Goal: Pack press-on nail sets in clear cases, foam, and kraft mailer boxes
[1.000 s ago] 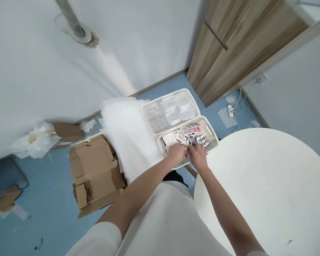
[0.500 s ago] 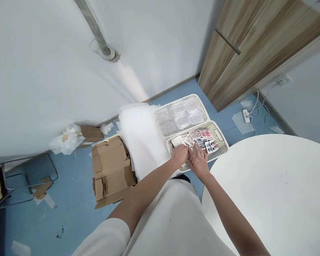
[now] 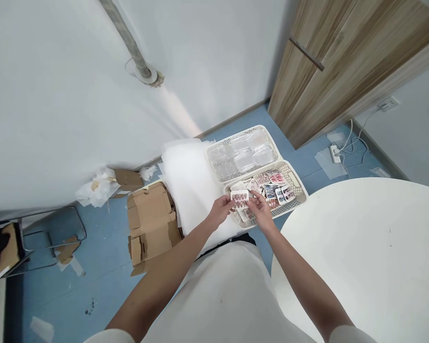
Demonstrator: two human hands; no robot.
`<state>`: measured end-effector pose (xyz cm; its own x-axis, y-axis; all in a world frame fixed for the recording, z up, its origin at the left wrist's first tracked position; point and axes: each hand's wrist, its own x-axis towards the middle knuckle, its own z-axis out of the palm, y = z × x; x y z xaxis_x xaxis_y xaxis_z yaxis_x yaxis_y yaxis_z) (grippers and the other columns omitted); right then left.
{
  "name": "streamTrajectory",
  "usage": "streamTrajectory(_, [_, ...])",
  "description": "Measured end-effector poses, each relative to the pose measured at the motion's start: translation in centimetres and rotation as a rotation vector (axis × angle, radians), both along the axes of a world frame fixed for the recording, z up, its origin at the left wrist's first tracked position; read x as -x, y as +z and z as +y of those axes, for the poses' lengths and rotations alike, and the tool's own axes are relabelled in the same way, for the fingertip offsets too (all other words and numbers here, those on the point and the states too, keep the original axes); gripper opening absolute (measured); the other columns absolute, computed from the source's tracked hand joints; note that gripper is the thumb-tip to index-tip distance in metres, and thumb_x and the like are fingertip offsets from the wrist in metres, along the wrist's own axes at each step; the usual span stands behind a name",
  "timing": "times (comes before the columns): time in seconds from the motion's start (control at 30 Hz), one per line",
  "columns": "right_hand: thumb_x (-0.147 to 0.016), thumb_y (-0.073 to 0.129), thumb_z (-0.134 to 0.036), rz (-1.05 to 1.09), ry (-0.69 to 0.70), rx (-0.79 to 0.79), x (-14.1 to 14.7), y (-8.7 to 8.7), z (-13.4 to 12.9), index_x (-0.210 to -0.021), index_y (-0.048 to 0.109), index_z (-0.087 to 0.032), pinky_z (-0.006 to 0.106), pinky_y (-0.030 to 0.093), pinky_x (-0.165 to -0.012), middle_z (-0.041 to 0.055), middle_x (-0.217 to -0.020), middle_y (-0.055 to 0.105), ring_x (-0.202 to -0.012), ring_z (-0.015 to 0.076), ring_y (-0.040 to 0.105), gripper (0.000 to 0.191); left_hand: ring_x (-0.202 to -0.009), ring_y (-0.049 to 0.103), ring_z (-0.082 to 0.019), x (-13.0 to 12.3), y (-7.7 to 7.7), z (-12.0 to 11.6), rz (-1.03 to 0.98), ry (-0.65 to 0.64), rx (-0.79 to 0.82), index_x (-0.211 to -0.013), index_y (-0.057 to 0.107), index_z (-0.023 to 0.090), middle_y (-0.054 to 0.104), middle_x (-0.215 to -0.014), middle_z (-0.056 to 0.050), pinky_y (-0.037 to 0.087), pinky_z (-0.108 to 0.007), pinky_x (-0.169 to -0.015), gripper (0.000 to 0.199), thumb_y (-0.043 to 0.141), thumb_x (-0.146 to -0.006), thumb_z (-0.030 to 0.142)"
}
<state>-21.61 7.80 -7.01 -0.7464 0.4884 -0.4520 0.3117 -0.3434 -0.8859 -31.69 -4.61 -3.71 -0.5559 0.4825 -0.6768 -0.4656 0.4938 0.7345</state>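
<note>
A white card of press-on nails [image 3: 240,199], with two rows of reddish-brown nails, is held up above the near basket. My left hand [image 3: 220,210] pinches its left edge, and my right hand [image 3: 260,209] grips its right edge. Below it, the cream plastic basket [image 3: 301,194] holds several more nail cards [image 3: 271,190] in pink, dark blue and red, lying loosely over one another. Part of the pile is hidden behind my hands and the held card.
Behind stands a second basket [image 3: 210,155] with clear plastic boxes [image 3: 243,161]. White foam sheets [image 3: 189,186] lie to the left, beside an opened cardboard box [image 3: 153,224]. A round white table [image 3: 364,247] is on my right. A wooden cabinet [image 3: 329,62] and a power strip [image 3: 335,154] are farther off.
Both hands were down in the near basket among the cards. Now they have risen and moved apart, with one nail card stretched between them.
</note>
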Motion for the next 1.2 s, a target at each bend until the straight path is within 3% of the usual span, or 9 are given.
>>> streamTrajectory(0.2, [-0.063, 0.066, -0.038, 0.047, -0.066, 0.163, -0.2, 1.0, -0.6, -0.087, 0.056, -0.021, 0.027, 0.048, -0.059, -0.0024, -0.066, 0.057, -0.059, 0.0110, 0.054, 0.031, -0.066, 0.055, -0.009, -0.3, 0.0, -0.6, -0.035, 0.052, -0.067, -0.076, 0.054, 0.018, 0.059, -0.075, 0.001, 0.039, -0.023, -0.063, 0.022, 0.056, -0.071, 0.040])
streamTrajectory(0.37, [-0.063, 0.066, -0.038, 0.072, -0.102, 0.147, -0.9, 1.9, -1.6, -0.082, 0.057, -0.021, 0.027, 0.046, -0.061, -0.0017, -0.069, 0.060, -0.058, 0.0103, 0.054, 0.027, -0.068, 0.055, -0.010, -0.4, 0.6, -1.3, 0.063, 0.021, -0.067, -0.076, 0.058, 0.018, 0.061, -0.075, 0.000, 0.041, -0.024, -0.064, 0.019, 0.055, -0.071, 0.037])
streamTrajectory(0.53, [-0.065, 0.064, -0.040, 0.044, -0.180, 0.048, -2.7, 3.6, -3.4, -0.085, 0.061, -0.020, 0.025, 0.041, -0.054, -0.0030, -0.060, 0.056, -0.051, 0.0090, 0.048, 0.029, -0.077, 0.058, -0.013, -0.1, 2.2, -2.1, 0.128, -0.003, -0.171, -0.100, 0.057, 0.019, 0.064, -0.087, -0.004, 0.044, -0.028, -0.072, 0.033, 0.056, -0.072, 0.036])
streamTrajectory(0.67, [-0.068, 0.060, -0.043, 0.011, -0.201, 0.008, -5.5, 5.3, -5.0, -0.091, 0.064, -0.018, 0.026, 0.040, -0.053, -0.0020, -0.060, 0.057, -0.054, 0.0108, 0.049, 0.034, -0.082, 0.059, -0.016, -0.8, 3.4, -2.5, 0.128, -0.207, -0.273, -0.098, 0.060, 0.017, 0.065, -0.088, -0.006, 0.044, -0.029, -0.074, 0.035, 0.058, -0.071, 0.039])
streamTrajectory(0.8, [-0.065, 0.064, -0.042, 0.010, -0.295, -0.023, -9.3, 6.6, -6.9, -0.091, 0.063, -0.019, 0.029, 0.044, -0.060, 0.0013, -0.070, 0.063, -0.064, 0.0143, 0.056, 0.035, -0.067, 0.059, -0.015, -3.4, 3.5, -3.2, 0.110, -0.493, -0.321, -0.091, 0.062, 0.015, 0.064, -0.071, -0.004, 0.045, -0.027, -0.066, 0.032, 0.061, -0.069, 0.037])
streamTrajectory(0.93, [-0.064, 0.066, -0.042, -0.019, -0.506, -0.076, -13.6, 6.9, -9.6, -0.091, 0.061, -0.019, 0.027, 0.044, -0.058, -0.0014, -0.059, 0.060, -0.055, 0.0119, 0.053, 0.036, -0.064, 0.060, -0.014, -7.0, 2.7, -4.5, -0.074, -0.651, -0.325, -0.098, 0.058, 0.014, 0.064, -0.068, -0.003, 0.045, -0.028, -0.064, 0.037, 0.061, -0.070, 0.037])
streamTrajectory(1.0, [-0.065, 0.064, -0.045, 0.010, -0.601, -0.026, -15.9, 7.0, -11.2, -0.096, 0.058, -0.019, 0.029, 0.045, -0.061, 0.0003, -0.065, 0.063, -0.059, 0.0132, 0.056, 0.041, -0.066, 0.060, -0.014, -8.7, 2.4, -5.0, -0.150, -0.726, -0.333, -0.101, 0.056, 0.014, 0.063, -0.069, -0.003, 0.046, -0.028, -0.067, 0.039, 0.061, -0.070, 0.036])
streamTrajectory(1.13, [-0.068, 0.056, -0.056, 0.095, -0.710, 0.140, -19.7, 7.3, -14.8, -0.111, 0.048, -0.022, 0.036, 0.048, -0.069, 0.0072, -0.091, 0.065, -0.070, 0.0173, 0.061, 0.055, -0.066, 0.060, -0.013, -11.3, 2.1, -5.1, -0.118, -0.721, -0.346, -0.098, 0.054, 0.016, 0.061, -0.066, 0.000, 0.045, -0.028, -0.069, 0.035, 0.060, -0.070, 0.036])
streamTrajectory(1.2, [-0.065, 0.061, -0.053, 0.087, -0.714, 0.157, -20.8, 7.3, -16.1, -0.113, 0.046, -0.023, 0.037, 0.048, -0.070, 0.0071, -0.093, 0.064, -0.070, 0.0177, 0.062, 0.059, -0.065, 0.060, -0.013, -12.5, 2.1, -4.8, -0.087, -0.682, -0.354, -0.097, 0.050, 0.017, 0.062, -0.067, 0.000, 0.046, -0.028, -0.068, 0.035, 0.059, -0.071, 0.037])
